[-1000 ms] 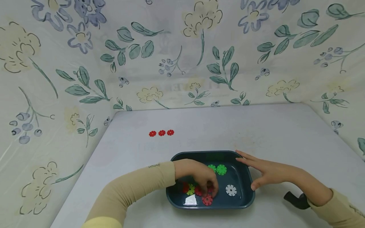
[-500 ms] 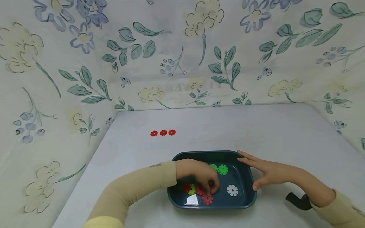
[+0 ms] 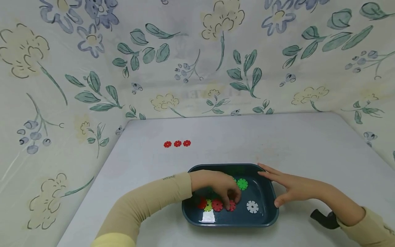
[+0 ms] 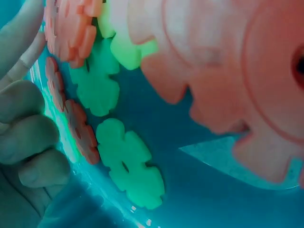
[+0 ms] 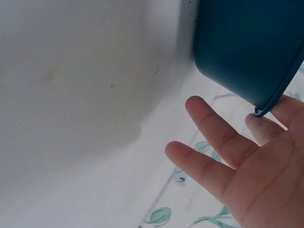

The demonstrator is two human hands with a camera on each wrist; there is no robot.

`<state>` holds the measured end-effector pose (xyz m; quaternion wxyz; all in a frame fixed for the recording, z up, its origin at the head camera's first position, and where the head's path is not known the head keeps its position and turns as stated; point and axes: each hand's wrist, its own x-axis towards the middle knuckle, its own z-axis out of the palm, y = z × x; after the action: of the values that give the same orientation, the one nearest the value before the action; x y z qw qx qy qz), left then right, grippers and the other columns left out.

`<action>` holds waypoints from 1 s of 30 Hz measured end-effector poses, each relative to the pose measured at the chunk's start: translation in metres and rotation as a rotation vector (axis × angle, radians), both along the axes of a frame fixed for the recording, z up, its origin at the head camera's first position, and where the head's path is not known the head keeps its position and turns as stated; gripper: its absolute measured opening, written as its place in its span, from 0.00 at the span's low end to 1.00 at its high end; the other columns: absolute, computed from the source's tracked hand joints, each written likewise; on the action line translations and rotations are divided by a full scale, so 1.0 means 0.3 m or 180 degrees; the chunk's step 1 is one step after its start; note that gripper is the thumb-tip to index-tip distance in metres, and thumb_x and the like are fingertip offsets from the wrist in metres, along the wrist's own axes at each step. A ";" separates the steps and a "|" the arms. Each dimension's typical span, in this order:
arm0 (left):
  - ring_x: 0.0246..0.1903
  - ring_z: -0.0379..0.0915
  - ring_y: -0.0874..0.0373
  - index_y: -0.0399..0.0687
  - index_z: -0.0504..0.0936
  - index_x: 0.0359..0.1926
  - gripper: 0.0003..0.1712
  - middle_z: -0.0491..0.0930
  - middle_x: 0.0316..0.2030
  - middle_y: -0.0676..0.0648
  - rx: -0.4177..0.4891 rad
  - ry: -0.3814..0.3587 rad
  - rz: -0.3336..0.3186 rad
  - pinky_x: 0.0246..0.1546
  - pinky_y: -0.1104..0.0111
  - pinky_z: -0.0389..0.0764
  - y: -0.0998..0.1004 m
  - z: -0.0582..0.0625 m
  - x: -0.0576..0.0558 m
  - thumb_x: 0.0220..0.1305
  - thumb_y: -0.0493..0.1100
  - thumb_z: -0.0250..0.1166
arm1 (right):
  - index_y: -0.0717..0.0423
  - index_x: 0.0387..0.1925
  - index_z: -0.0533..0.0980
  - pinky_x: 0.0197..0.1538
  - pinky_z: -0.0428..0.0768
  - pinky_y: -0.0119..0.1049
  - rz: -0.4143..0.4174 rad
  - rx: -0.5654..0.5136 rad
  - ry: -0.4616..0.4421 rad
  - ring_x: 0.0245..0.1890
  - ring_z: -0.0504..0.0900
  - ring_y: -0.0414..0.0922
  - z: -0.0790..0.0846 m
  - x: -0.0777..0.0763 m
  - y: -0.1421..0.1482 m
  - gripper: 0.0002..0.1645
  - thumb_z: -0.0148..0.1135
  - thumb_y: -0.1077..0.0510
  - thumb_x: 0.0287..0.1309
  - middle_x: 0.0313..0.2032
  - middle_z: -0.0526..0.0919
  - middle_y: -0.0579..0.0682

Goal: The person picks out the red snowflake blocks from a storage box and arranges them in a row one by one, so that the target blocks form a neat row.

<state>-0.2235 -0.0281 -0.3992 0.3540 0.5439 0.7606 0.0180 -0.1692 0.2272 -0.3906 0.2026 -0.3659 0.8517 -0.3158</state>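
My left hand (image 3: 223, 185) reaches into a dark blue tray (image 3: 266, 223). Its thumb and fingertips pinch a red flower-shaped disc (image 3: 232, 206) low in the tray. In the left wrist view, curled fingers (image 4: 38, 142) lie beside red discs (image 4: 81, 130) and green discs (image 4: 130, 164). Another red disc (image 3: 217, 205), a yellow-green disc (image 3: 208, 205), a green disc (image 3: 242, 184) and a white disc (image 3: 252, 207) lie in the tray; the hand hides part of the contents. My right hand (image 3: 296, 187) rests against the tray's right rim, fingers spread and straight.
Three red discs (image 3: 177, 143) stand in a row on the white table (image 3: 234, 137), beyond the tray. A black curved object (image 3: 324, 219) sits by the right wrist. Floral cloth (image 3: 191, 51) rises behind the table.
The red disc near the tray's front wall is no longer at its spot; a red disc now shows at my left fingertips, farther back. My left hand shifted slightly right. The right hand stays put.
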 end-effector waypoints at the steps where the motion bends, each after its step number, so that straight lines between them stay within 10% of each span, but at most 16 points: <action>1: 0.30 0.67 0.67 0.53 0.78 0.38 0.14 0.75 0.30 0.58 -0.0039 0.0028 0.0032 0.31 0.79 0.68 0.001 0.000 0.003 0.50 0.48 0.70 | 0.53 0.69 0.50 0.53 0.62 0.66 -0.0002 -0.0004 -0.0021 0.67 0.46 0.63 -0.001 0.000 -0.001 0.54 0.68 0.48 0.46 0.72 0.35 0.45; 9: 0.25 0.65 0.65 0.52 0.73 0.31 0.14 0.73 0.24 0.56 -0.0047 0.0246 0.0051 0.25 0.77 0.65 0.002 0.003 0.012 0.48 0.48 0.71 | 0.53 0.69 0.50 0.53 0.61 0.66 0.0013 -0.0011 -0.0009 0.67 0.45 0.62 -0.001 -0.004 0.001 0.54 0.68 0.48 0.46 0.71 0.34 0.43; 23: 0.27 0.67 0.68 0.48 0.77 0.32 0.10 0.75 0.26 0.55 0.0645 -0.0146 0.0311 0.30 0.81 0.69 -0.011 0.053 -0.009 0.55 0.47 0.66 | 0.56 0.69 0.51 0.52 0.59 0.69 -0.0005 -0.0042 -0.0131 0.64 0.44 0.71 -0.001 -0.005 -0.005 0.54 0.69 0.50 0.45 0.71 0.36 0.57; 30: 0.23 0.70 0.65 0.50 0.79 0.45 0.17 0.77 0.24 0.55 0.0969 -0.0280 0.0900 0.25 0.77 0.74 -0.036 0.083 -0.031 0.53 0.45 0.68 | 0.56 0.68 0.52 0.51 0.60 0.69 -0.0013 -0.0044 -0.0128 0.64 0.45 0.71 0.004 -0.002 -0.009 0.52 0.69 0.50 0.45 0.70 0.38 0.58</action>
<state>-0.2328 -0.0389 -0.3742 0.2947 0.4776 0.8017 0.2059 -0.1700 0.2247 -0.3894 0.2165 -0.3591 0.8460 -0.3293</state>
